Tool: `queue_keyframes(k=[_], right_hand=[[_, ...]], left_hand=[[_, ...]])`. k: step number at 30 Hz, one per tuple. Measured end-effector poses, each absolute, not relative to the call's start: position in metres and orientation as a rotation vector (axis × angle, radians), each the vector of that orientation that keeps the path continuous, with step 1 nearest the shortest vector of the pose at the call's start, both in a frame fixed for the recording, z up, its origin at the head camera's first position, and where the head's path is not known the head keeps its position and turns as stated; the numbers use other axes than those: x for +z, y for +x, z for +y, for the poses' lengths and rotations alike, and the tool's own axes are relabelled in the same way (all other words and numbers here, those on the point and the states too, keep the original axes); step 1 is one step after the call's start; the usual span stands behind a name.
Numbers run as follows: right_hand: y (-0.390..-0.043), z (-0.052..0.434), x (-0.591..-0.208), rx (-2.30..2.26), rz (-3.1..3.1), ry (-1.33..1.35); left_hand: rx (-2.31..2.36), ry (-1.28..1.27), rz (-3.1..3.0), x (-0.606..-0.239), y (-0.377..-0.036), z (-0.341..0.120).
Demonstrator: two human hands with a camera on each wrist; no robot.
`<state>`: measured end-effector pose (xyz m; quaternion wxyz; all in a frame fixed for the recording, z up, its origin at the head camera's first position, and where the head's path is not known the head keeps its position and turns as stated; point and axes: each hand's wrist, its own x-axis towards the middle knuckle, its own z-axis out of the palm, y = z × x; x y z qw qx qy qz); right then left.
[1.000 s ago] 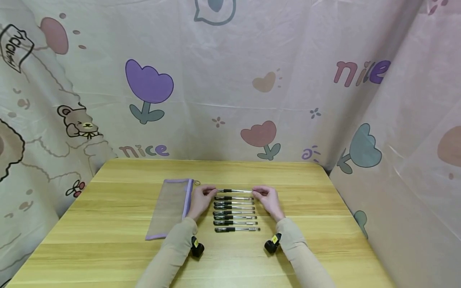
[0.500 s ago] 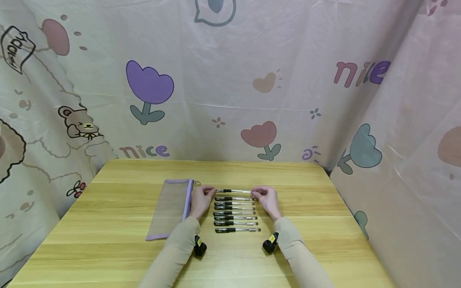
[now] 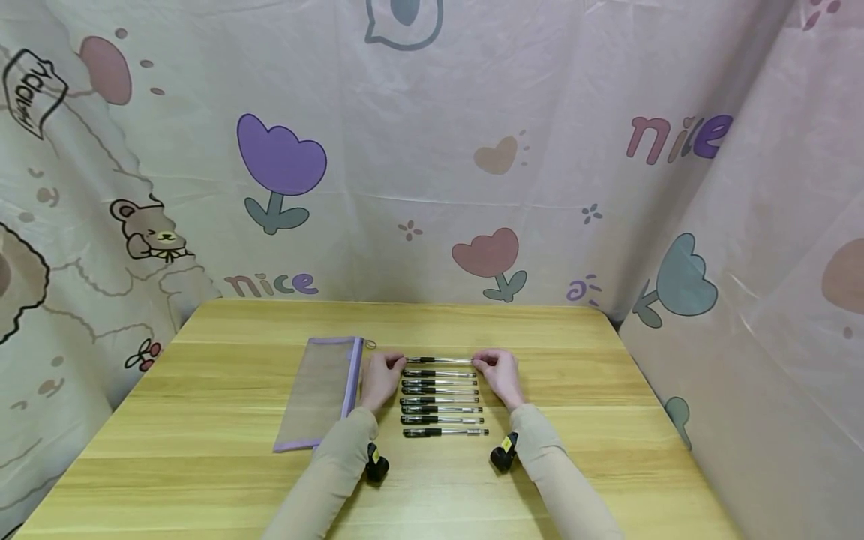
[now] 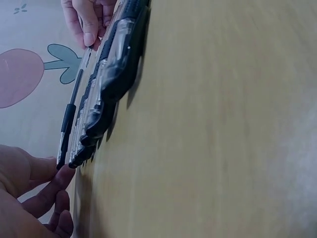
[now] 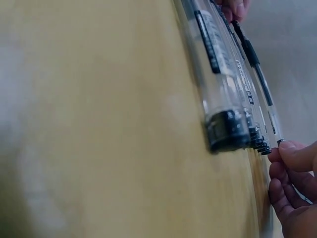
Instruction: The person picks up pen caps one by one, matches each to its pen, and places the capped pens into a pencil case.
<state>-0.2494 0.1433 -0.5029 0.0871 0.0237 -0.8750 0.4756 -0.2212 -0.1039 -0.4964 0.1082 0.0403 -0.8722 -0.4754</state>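
Bare worktop [image 3: 607, 420] lies open at lower right and along the near edge; the mesh pencil pouch [image 3: 317, 390] blocks the centre-left, the pen row [image 3: 442, 397] the middle.

Your desk [image 3: 202, 465] is light wood with a banded grain, set against cartoon-print curtains. Near its middle lies a row of pens [image 3: 442, 401], parallel, side by side, each running left to right, black caps toward your left. The farthest pen [image 3: 439, 360] sits slightly apart from the rest. Just left of the row lies a flat mesh pouch [image 3: 317, 390] with purple trim, lengthwise toward you.
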Motion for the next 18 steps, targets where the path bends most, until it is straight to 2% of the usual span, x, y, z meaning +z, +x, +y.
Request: queue_keyframes(k=[18], right_hand=[[-0.2486,0.1439,-0.5019,1.272,-2.586,0.244]], left_hand=[[-1.346,0.126,-2.638,-0.4950,-0.2182,-0.1032]])
